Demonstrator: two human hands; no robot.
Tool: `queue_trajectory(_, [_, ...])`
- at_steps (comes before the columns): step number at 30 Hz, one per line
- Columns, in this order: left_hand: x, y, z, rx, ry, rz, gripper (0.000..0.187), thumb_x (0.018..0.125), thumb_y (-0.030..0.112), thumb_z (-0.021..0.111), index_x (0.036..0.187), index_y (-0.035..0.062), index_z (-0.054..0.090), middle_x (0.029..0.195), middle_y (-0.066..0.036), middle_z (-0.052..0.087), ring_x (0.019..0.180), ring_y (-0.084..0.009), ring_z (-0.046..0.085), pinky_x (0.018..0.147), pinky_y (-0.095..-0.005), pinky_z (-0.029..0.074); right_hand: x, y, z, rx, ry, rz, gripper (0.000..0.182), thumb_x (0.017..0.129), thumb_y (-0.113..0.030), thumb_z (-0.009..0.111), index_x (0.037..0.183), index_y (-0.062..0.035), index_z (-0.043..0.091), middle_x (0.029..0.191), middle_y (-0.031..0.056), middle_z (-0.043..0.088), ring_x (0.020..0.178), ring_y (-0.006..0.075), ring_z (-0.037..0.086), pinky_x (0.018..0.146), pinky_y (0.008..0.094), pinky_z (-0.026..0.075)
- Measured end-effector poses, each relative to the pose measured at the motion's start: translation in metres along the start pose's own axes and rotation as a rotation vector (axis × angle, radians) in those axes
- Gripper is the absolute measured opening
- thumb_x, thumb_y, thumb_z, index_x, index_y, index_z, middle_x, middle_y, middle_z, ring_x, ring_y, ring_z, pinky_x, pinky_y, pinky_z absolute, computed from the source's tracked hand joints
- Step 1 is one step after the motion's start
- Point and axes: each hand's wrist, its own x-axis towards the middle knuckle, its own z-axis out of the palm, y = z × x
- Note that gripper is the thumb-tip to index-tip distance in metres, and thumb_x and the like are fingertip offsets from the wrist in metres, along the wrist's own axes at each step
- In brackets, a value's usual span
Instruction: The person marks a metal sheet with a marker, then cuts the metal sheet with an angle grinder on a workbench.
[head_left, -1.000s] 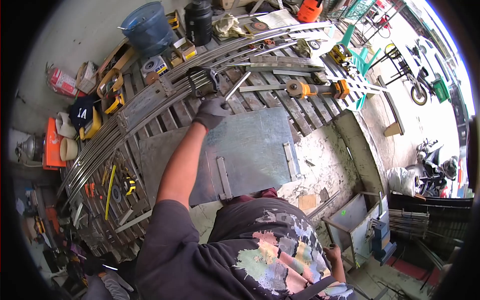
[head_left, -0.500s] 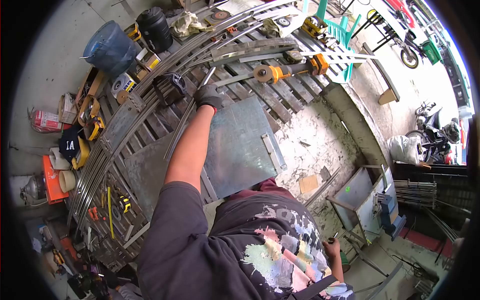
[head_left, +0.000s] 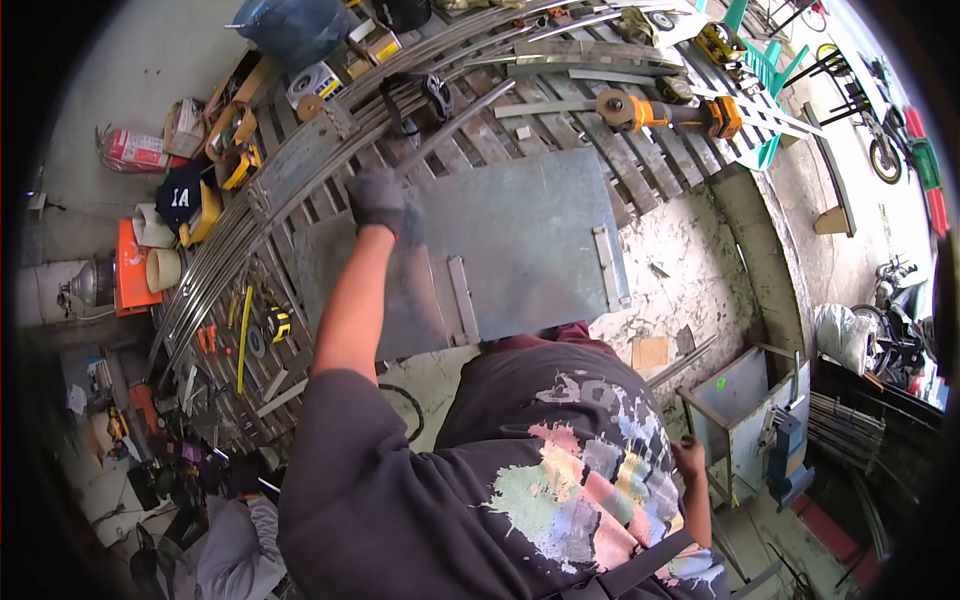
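Observation:
My left hand, in a dark glove, is over the upper left part of a grey metal sheet; motion blur hides how its fingers are set. Two narrow metal strips lie on the sheet, one near the middle and one by its right edge. A metal bar lies on the slatted bench just beyond my left hand. My bare right hand is low at the right beside my shirt, fingers curled together; what they hold is too small to tell.
An orange angle grinder and black goggles lie on the slatted bench. Long metal rods run along its left side. A yellow tape measure is at the left. A metal frame box stands at the right.
My left hand has moved left, away from the bar, which now lies apart from it. The view has shifted, and the middle strip on the sheet now shows fully. My right hand remains low.

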Motion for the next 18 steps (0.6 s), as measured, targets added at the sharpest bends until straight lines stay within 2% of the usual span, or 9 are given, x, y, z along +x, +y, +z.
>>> queue_trajectory(2, [0.028,-0.025,0.021,0.053,0.133,0.01,0.025,0.095,0.04,0.076,0.105,0.0192,0.086,0.104,-0.014,0.081,0.098,-0.0356,0.08,0.084,-0.0555,0.059,0.007,-0.017,-0.018,-0.147,0.034,-0.099,0.07,0.088,-0.029,0.089,0.144,0.0056,0.066,0.118,0.0257,0.082,0.107,0.035,0.08,0.093,0.0444,0.063])
queue_trajectory(3, [0.03,-0.025,-0.001,0.102,0.073,-0.032,0.028,0.095,0.041,0.077,0.108,0.018,0.085,0.105,-0.015,0.082,0.098,-0.0372,0.079,0.084,-0.0556,0.059,0.004,-0.03,-0.026,-0.14,0.038,-0.098,0.07,0.089,-0.03,0.089,0.144,0.0058,0.066,0.118,0.0258,0.082,0.107,0.0358,0.081,0.094,0.0447,0.063])
queue_trajectory(7, [0.031,-0.03,-0.019,-0.144,0.153,-0.227,0.038,0.098,0.044,0.075,0.118,0.0134,0.08,0.111,-0.017,0.081,0.099,-0.0421,0.078,0.084,-0.0566,0.059,-0.005,-0.057,-0.046,-0.242,0.084,-0.233,0.062,0.096,-0.027,0.085,0.144,0.0065,0.063,0.116,0.0255,0.081,0.104,0.0333,0.08,0.093,0.0433,0.062])
queue_trajectory(10, [-0.026,0.009,-0.038,-0.321,0.144,-0.07,0.048,0.101,0.045,0.074,0.135,0.0104,0.075,0.133,-0.019,0.076,0.12,-0.0408,0.073,0.105,-0.0557,0.053,-0.016,-0.085,-0.038,-0.259,0.081,-0.251,0.063,0.097,-0.03,0.087,0.143,0.0058,0.063,0.118,0.0252,0.08,0.106,0.0335,0.079,0.094,0.0432,0.062])
queue_trajectory(13, [-0.141,0.047,-0.059,-0.763,0.315,0.32,0.054,0.101,0.03,0.077,0.148,0.0051,0.07,0.143,-0.019,0.074,0.128,-0.0432,0.068,0.114,-0.0552,0.049,-0.026,-0.13,-0.014,-0.342,0.095,-0.407,0.063,0.094,-0.028,0.087,0.143,0.0036,0.064,0.126,0.0262,0.075,0.114,0.0366,0.076,0.1,0.0459,0.061])
queue_trajectory(14, [-0.18,0.055,-0.074,-0.943,0.13,0.353,0.056,0.099,0.025,0.079,0.15,0.0047,0.07,0.142,-0.019,0.074,0.127,-0.0422,0.07,0.112,-0.0527,0.052,-0.029,-0.146,-0.005,-0.37,0.103,-0.467,0.063,0.094,-0.028,0.087,0.143,0.0032,0.064,0.128,0.0263,0.074,0.116,0.0373,0.076,0.101,0.0465,0.06])
queue_trajectory(16, [-0.248,0.064,-0.096,-0.997,0.208,0.527,0.026,0.099,0.027,0.082,0.121,0.0146,0.082,0.133,-0.014,0.079,0.109,-0.0387,0.075,0.09,-0.0527,0.058,-0.045,-0.193,0.01,-0.245,0.076,-0.559,0.062,0.091,-0.025,0.087,0.143,0.0005,0.064,0.133,0.0268,0.07,0.126,0.0437,0.071,0.107,0.0501,0.058])
queue_trajectory(17, [-0.283,0.067,-0.108,-0.924,0.04,0.407,0.016,0.1,0.034,0.081,0.107,0.0194,0.084,0.116,-0.014,0.081,0.093,-0.0385,0.076,0.078,-0.055,0.058,-0.055,-0.221,0.014,-0.269,0.097,-0.616,0.06,0.092,-0.024,0.086,0.143,0.0006,0.065,0.135,0.0263,0.07,0.127,0.0425,0.07,0.108,0.0491,0.057])
queue_trajectory(18, [-0.304,0.067,-0.117,-1.088,-0.074,0.391,0.025,0.101,0.042,0.078,0.099,0.0168,0.084,0.095,-0.014,0.08,0.079,-0.0392,0.074,0.07,-0.0548,0.055,-0.065,-0.246,0.017,-0.298,0.113,-0.675,0.059,0.093,-0.022,0.085,0.143,0.0006,0.065,0.136,0.0257,0.07,0.127,0.0412,0.07,0.11,0.0482,0.057])
